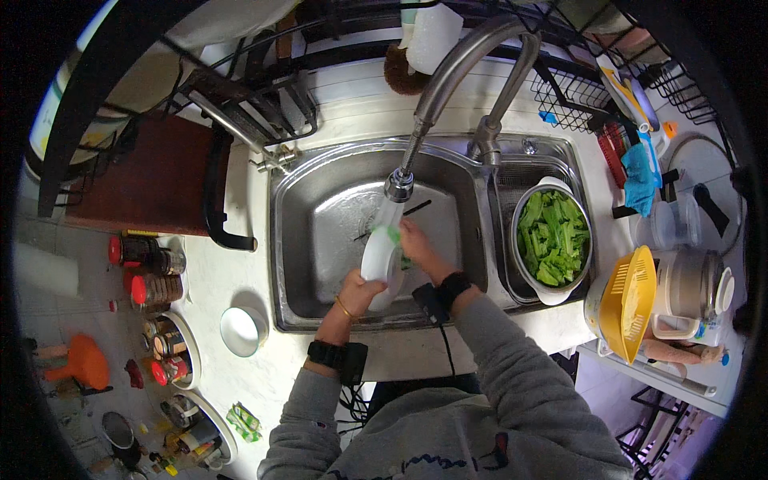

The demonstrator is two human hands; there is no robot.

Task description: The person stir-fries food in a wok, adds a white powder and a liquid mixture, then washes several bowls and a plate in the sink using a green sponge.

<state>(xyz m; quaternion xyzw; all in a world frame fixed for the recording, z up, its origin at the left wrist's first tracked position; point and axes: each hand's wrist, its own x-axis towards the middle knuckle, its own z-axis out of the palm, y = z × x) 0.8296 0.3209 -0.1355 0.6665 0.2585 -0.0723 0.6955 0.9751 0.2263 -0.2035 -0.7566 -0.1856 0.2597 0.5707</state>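
Observation:
My left hand [361,294] grips the near edge of a white dish [375,255], probably a bowl, tilted over the large basin of the steel sink [336,162]. Water runs onto it from the pull-down faucet's spray head [399,185]. At the dish's far right side is my right hand [420,246], fingers curled beside a blurred green piece [393,233]; whether it holds this or the dish is unclear. Chopped leafy greens [552,240] fill a white-handled pot [555,295] in the small basin to the right.
A white bowl [243,331] stands on the counter left of the sink, with a green packet [243,422] nearer me. Red-lidded jars [157,289] line the left side. A yellow basket [627,306] sits at the right. The faucet neck [462,66] arches over the sink.

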